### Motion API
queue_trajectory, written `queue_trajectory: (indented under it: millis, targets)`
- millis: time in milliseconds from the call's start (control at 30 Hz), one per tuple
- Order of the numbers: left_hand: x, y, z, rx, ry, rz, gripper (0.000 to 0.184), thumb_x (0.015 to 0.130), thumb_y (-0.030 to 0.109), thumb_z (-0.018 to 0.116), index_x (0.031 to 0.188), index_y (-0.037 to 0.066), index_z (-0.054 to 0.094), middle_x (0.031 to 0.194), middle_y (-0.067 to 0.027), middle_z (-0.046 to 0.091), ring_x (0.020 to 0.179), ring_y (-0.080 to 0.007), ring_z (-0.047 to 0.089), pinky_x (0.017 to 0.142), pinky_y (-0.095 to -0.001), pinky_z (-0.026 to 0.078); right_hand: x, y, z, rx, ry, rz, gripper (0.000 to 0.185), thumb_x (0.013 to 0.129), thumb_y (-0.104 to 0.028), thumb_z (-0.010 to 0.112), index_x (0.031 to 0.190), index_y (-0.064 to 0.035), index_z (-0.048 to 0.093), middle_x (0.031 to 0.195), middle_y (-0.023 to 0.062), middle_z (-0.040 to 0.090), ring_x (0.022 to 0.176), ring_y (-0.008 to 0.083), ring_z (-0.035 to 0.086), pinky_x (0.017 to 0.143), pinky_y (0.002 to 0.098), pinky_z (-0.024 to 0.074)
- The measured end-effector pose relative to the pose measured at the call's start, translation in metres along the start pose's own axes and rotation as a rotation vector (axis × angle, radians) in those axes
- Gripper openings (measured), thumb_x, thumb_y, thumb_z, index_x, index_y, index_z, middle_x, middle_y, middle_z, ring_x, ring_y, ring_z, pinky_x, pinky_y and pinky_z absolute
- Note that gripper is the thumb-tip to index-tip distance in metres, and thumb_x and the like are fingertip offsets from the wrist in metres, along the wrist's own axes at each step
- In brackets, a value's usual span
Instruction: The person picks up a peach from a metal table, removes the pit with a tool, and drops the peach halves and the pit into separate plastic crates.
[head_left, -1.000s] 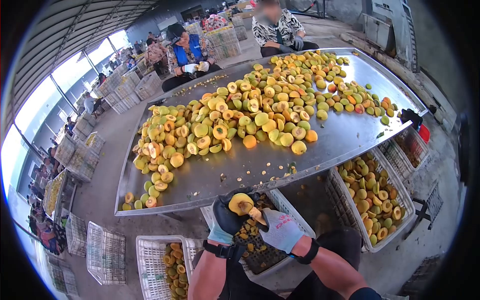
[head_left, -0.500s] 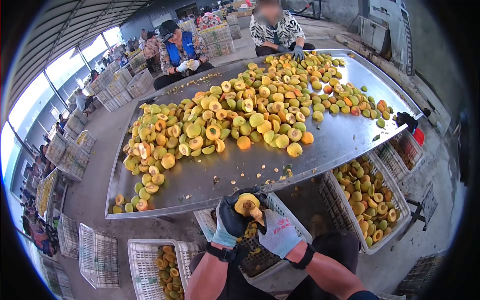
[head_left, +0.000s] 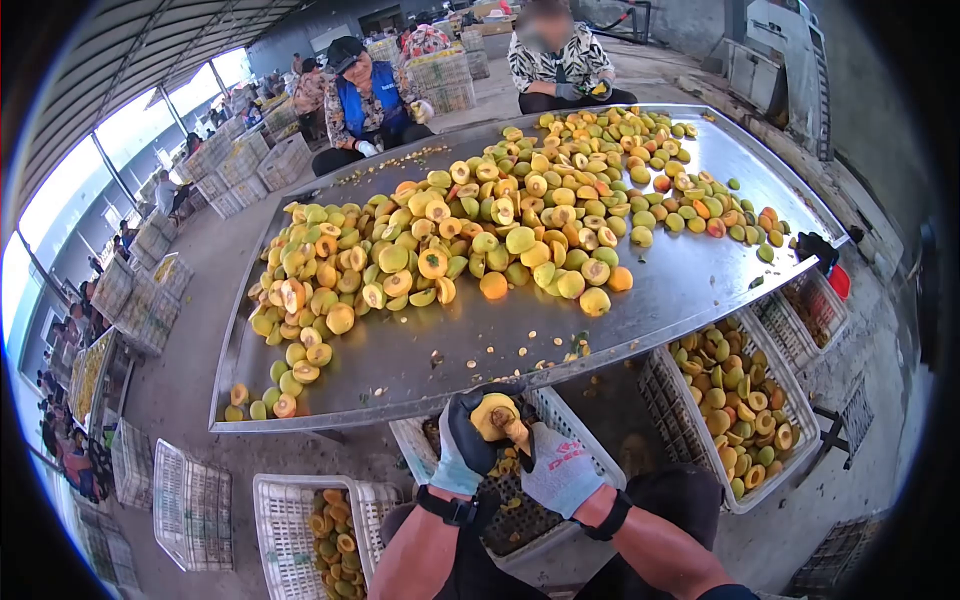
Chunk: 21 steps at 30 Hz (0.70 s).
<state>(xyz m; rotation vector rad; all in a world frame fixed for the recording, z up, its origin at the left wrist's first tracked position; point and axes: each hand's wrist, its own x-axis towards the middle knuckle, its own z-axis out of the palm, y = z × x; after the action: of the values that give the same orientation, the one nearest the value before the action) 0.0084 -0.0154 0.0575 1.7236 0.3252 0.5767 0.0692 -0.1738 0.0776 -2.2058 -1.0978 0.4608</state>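
Over the crate below the table edge, my gloved left hand [head_left: 462, 438] grips a yellow peach half [head_left: 491, 412], its cut side with a brown middle turned up. My right hand [head_left: 556, 468], in a grey-blue glove with red print, is closed beside it. A short tan piece [head_left: 517, 433] projects from the right fingers against the fruit; I cannot make out whether it is a tool. Beyond both hands, a large heap of halved peaches [head_left: 470, 235], green, yellow and orange, covers much of the metal table [head_left: 400, 375].
Beneath my hands sits a white crate [head_left: 582, 428] with scraps inside. Crates of peach halves stand at right [head_left: 655, 385] and lower left [head_left: 280, 540]. Across the table sit a person in a blue vest [head_left: 365, 105] and another in a patterned shirt [head_left: 560, 60].
The blue-vested person's hands have moved apart and one is lowered to the table edge. The other person's hand has left the heap with a fruit. My hands barely move.
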Motion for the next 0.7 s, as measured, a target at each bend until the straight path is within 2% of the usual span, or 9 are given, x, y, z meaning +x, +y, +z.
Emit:
queue_trajectory:
  millis: [67, 167, 233, 333, 433, 600, 633, 667, 700]
  targets:
    - [-0.001, -0.006, 0.0, 0.008, 0.003, -0.011, 0.033, 0.07, -0.011, 0.071, 0.102, -0.002, 0.07, 0.093, -0.0069, 0.071, 0.087, -0.014, 0.067, 0.081, -0.0299, 0.056, 0.001, 0.002, 0.003, 0.014, -0.021, 0.003, 0.025, 0.079, -0.014, 0.061, 0.098, -0.0003, 0.051, 0.084, 0.0244, 0.063, 0.084, 0.0408, 0.065, 0.073, 0.0484, 0.0513]
    - [0.0, -0.016, 0.004, -0.377, 0.058, -0.225, 0.022, 0.08, 0.005, 0.064, 0.1, -0.002, 0.069, 0.092, -0.0111, 0.071, 0.086, -0.0182, 0.068, 0.082, -0.0318, 0.056, -0.001, 0.005, 0.012, 0.065, -0.024, -0.02, 0.024, 0.079, -0.012, 0.061, 0.097, 0.0004, 0.051, 0.084, 0.0254, 0.063, 0.084, 0.0425, 0.064, 0.073, 0.0487, 0.0509]
    - [0.001, -0.031, 0.007, -0.454, 0.184, -0.229, 0.035, 0.088, 0.024, 0.049, 0.099, -0.003, 0.068, 0.093, -0.0156, 0.07, 0.084, -0.0245, 0.068, 0.082, -0.0357, 0.056, 0.001, 0.006, 0.016, 0.101, -0.01, -0.053, 0.024, 0.079, -0.011, 0.06, 0.097, 0.0008, 0.051, 0.084, 0.0258, 0.063, 0.084, 0.0435, 0.063, 0.074, 0.0487, 0.0506]
    - [0.003, -0.026, 0.012, -0.678, 0.271, -0.307, 0.048, 0.089, 0.032, 0.037, 0.1, -0.004, 0.067, 0.094, -0.0173, 0.07, 0.085, -0.0288, 0.067, 0.084, -0.0382, 0.055, 0.005, 0.006, 0.023, 0.167, -0.003, -0.054, 0.021, 0.08, -0.01, 0.06, 0.095, 0.0015, 0.05, 0.085, 0.0263, 0.062, 0.086, 0.045, 0.063, 0.073, 0.0493, 0.0495]
    - [0.001, -0.012, 0.014, -0.572, 0.261, -0.182, 0.045, 0.089, 0.029, 0.039, 0.105, -0.004, 0.065, 0.096, -0.0161, 0.07, 0.089, -0.0274, 0.066, 0.086, -0.0376, 0.053, 0.01, 0.014, 0.031, 0.292, 0.016, -0.101, 0.022, 0.08, -0.011, 0.061, 0.096, 0.0012, 0.052, 0.09, 0.0269, 0.063, 0.089, 0.0449, 0.062, 0.075, 0.0475, 0.05]
    - [0.013, 0.011, 0.001, -0.672, 0.012, -0.24, 0.045, 0.095, 0.032, 0.043, 0.114, -0.004, 0.061, 0.102, -0.0144, 0.068, 0.094, -0.0243, 0.065, 0.088, -0.0342, 0.052, 0.012, 0.021, 0.011, 0.794, -0.082, -0.101, 0.038, 0.081, -0.011, 0.067, 0.117, -0.0015, 0.058, 0.097, 0.013, 0.067, 0.088, 0.0247, 0.064, 0.08, 0.0361, 0.0505]
    - [0.016, 0.018, 0.0, -0.654, -0.006, -0.208, 0.039, 0.093, 0.028, 0.049, 0.113, -0.003, 0.061, 0.104, -0.0144, 0.067, 0.095, -0.024, 0.065, 0.088, -0.0356, 0.052, 0.008, 0.001, -0.019, 0.865, -0.29, 0.123, 0.042, 0.082, -0.01, 0.068, 0.121, -0.0008, 0.057, 0.096, 0.0076, 0.066, 0.087, 0.0181, 0.061, 0.08, 0.034, 0.0498]
    - [0.017, 0.021, -0.001, -0.636, -0.023, -0.177, 0.034, 0.09, 0.024, 0.055, 0.111, -0.003, 0.062, 0.107, -0.0144, 0.067, 0.095, -0.0237, 0.065, 0.088, -0.0369, 0.052, 0.008, 0.003, -0.013, 0.865, -0.294, 0.123, 0.042, 0.082, -0.01, 0.068, 0.121, -0.0008, 0.057, 0.096, 0.0076, 0.066, 0.087, 0.0181, 0.061, 0.08, 0.034, 0.0498]
    - [0.01, -0.055, -0.006, -0.26, 0.082, -0.045, 0.028, 0.087, 0.013, 0.063, 0.112, -0.001, 0.062, 0.106, -0.0136, 0.067, 0.098, -0.023, 0.065, 0.087, -0.0355, 0.052, 0.008, 0.007, -0.001, 0.808, -0.219, 0.022, 0.04, 0.082, -0.011, 0.068, 0.119, -0.0005, 0.057, 0.096, 0.0094, 0.066, 0.087, 0.0202, 0.062, 0.081, 0.0344, 0.0499]
